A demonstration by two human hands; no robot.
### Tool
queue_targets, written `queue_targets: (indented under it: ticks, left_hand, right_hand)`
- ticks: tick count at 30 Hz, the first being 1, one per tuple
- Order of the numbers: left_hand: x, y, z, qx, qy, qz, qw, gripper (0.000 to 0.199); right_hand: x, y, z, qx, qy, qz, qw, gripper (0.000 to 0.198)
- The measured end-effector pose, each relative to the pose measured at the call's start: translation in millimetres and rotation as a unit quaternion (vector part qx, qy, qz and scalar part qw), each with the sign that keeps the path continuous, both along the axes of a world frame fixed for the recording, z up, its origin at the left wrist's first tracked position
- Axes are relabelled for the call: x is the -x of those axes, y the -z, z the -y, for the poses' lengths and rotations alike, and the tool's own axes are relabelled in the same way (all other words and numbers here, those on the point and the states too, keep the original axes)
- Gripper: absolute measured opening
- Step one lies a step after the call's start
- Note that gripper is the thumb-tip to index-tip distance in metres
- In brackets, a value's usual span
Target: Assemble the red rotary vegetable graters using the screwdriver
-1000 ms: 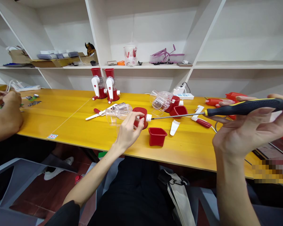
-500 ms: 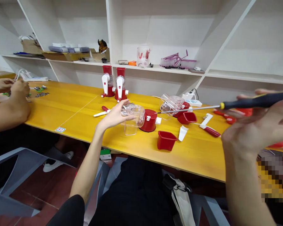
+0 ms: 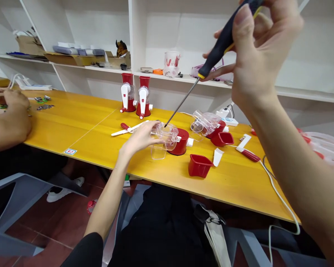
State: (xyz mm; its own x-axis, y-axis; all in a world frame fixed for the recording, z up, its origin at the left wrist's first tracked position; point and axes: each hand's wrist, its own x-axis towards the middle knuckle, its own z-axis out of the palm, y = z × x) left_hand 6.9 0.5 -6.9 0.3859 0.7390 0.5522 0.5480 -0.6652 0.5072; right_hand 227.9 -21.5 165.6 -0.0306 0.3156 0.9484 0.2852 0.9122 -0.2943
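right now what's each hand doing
Left hand: fingers and thumb closed on the clear plastic part.
Right hand: closed, holding the screwdriver.

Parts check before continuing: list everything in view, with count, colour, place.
Screwdriver: 1, black and yellow, in right hand
Housings: 2, clear, at left hand and farther right
Bases: 2, red, beside housings
Cups: 2, red, near bases
Wedge: 1, white, by front cup
Cranks: at least 2, red and white, either side
Graters: 2, red and white, standing behind
Power strips: 2, white, back edge
Metal parts: several, silver and green, far left
Table: 1, yellow, centre
Shelf goods: several, mixed colours, back
Chairs: at least 2, grey, below
Co-worker's hands: 2, bare, far left
Left hand: 1, bare, on housing
Right hand: 1, bare, upper right
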Motion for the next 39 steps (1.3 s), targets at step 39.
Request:
queue_targets:
  ticks: [39]
  left_hand:
    - [-1.2, -1.9, 2.3, 0.003, -0.032, -0.061, 0.998, 0.068]
  right_hand:
    - [27.6, -13.2, -25.8, 0.059, -0.117, 0.136, 0.982, 0.033]
